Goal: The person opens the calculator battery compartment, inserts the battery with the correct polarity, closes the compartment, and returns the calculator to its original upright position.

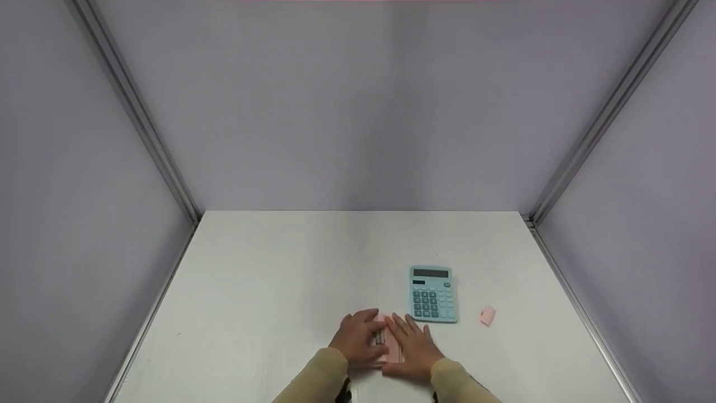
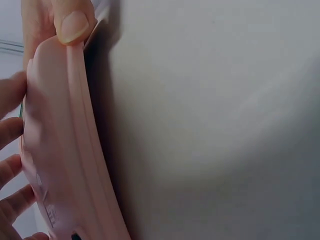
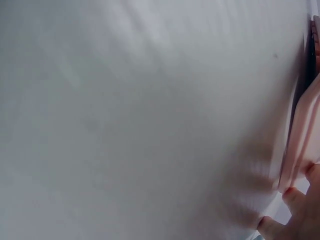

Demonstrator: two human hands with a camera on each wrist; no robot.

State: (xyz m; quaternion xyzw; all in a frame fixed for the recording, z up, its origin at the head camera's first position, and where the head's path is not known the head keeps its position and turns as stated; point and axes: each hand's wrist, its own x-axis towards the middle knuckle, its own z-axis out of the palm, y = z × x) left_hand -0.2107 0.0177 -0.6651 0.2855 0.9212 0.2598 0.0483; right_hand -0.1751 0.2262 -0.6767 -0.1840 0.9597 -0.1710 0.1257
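Observation:
Low in the head view both hands are on a pink plastic device with rounded edges. Narrow dark and light strips show in an opening between the fingers. My left hand grips its left side, thumb bent in over the top beside the strips. The right hand rests along its right part, fingers straight and spread, thumb at the near edge. In the left wrist view a thumb presses one end of the pink device, and fingertips touch its far side. Only the device's rounded edge and some fingertips show in the right wrist view.
A light blue calculator lies face up just beyond the right hand. Farther right is a small pink plastic piece. The white table is enclosed by grey panels at the back and sides.

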